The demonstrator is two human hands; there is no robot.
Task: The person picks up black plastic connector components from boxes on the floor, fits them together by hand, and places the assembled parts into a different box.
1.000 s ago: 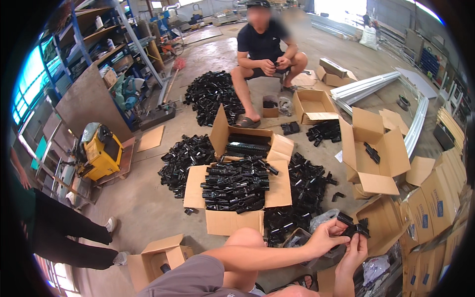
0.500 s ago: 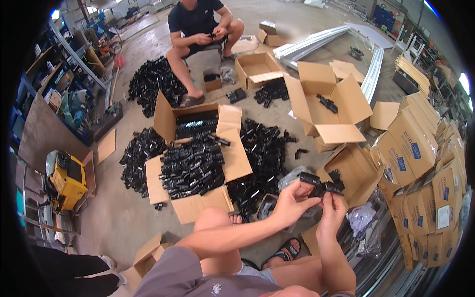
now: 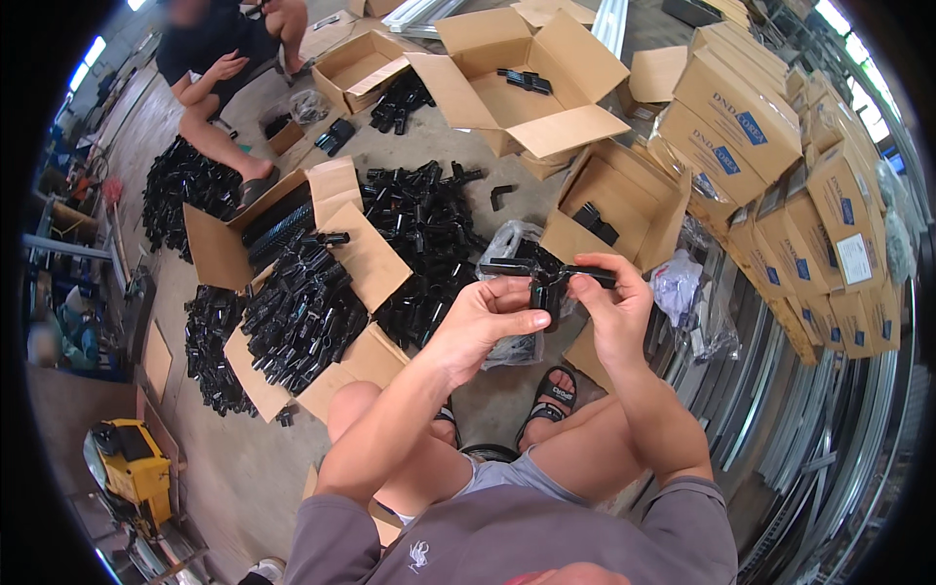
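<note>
My left hand (image 3: pixel 483 327) is closed round a black angled connector (image 3: pixel 544 300), thumb across its lower leg. My right hand (image 3: pixel 616 302) pinches the black arm (image 3: pixel 595 277) on the right side, fingers over its top. The black parts meet between my hands; whether they are one piece or several pressed together I cannot tell. Behind my hands stands an open carton (image 3: pixel 643 210) with a few black connectors (image 3: pixel 595 223) in it. Beside it lies a clear plastic bag (image 3: pixel 507 239), partly hidden by my left hand.
Left of my knees, black connectors (image 3: pixel 302 322) heap over an open carton (image 3: pixel 229 255); another pile (image 3: pixel 419 234) lies beside it. Farther off is a large open carton (image 3: pixel 575 117). Stacked closed cartons (image 3: pixel 721 127) and metal profiles (image 3: pixel 780 419) line the right. A co-worker (image 3: pixel 210 58) sits far left.
My view has swung right, so the piles appear farther left. My hands have shifted their grip and turned the black connectors, which now show a leg pointing down. The co-worker's hands have moved apart.
</note>
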